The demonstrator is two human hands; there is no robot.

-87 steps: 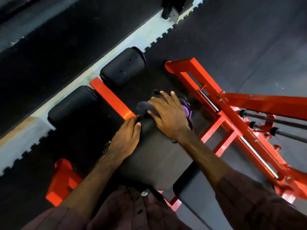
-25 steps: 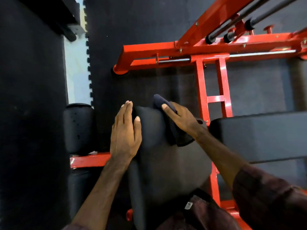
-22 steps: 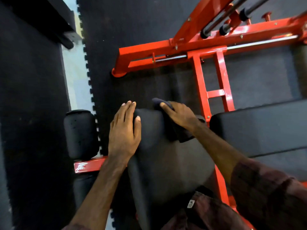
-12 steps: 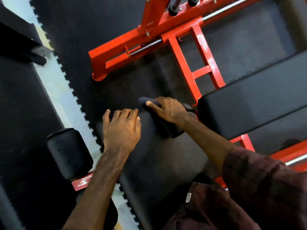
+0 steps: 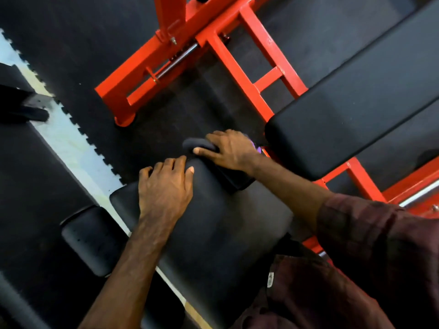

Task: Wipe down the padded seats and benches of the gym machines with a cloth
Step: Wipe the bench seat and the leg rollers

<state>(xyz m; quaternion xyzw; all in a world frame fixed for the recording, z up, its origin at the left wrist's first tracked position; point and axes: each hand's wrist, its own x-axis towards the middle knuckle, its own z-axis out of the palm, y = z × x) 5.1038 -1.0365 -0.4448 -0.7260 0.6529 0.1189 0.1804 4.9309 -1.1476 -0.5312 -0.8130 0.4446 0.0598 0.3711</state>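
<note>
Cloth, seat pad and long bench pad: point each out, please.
cloth (image 5: 234, 180): head view, dark fold below the wrist.
seat pad (image 5: 213, 224): head view, bare middle.
long bench pad (image 5: 351, 103): head view, top face.

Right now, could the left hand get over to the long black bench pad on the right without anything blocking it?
Probably not directly. The left hand rests on the seat pad, and the right hand with the cloth and its forearm lie between it and the bench pad.

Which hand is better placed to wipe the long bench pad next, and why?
Right. The right hand already presses the cloth and lies nearest the long bench pad; the left hand rests bare on the seat pad.
</note>
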